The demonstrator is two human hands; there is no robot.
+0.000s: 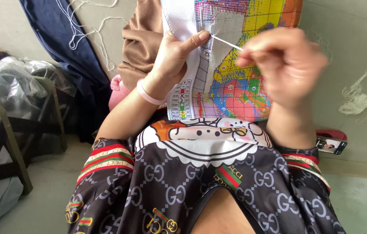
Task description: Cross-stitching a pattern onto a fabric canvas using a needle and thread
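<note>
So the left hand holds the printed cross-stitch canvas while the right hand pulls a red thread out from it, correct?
Not quite: the thread is white, not red. The head view shows the left hand holding the cross-stitch canvas while the right hand pulls the thread out.

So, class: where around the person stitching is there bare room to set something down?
Bare floor lies between the chair and the knee, and more floor right of the lap. The bagged pile crowds the left; both hands crowd the canvas.

Phone [332, 144]: lower right of frame, lit rectangular screen, red case behind. Clear plastic bags [5, 80]: upper left, crumpled, grey-white, on a chair.
</note>
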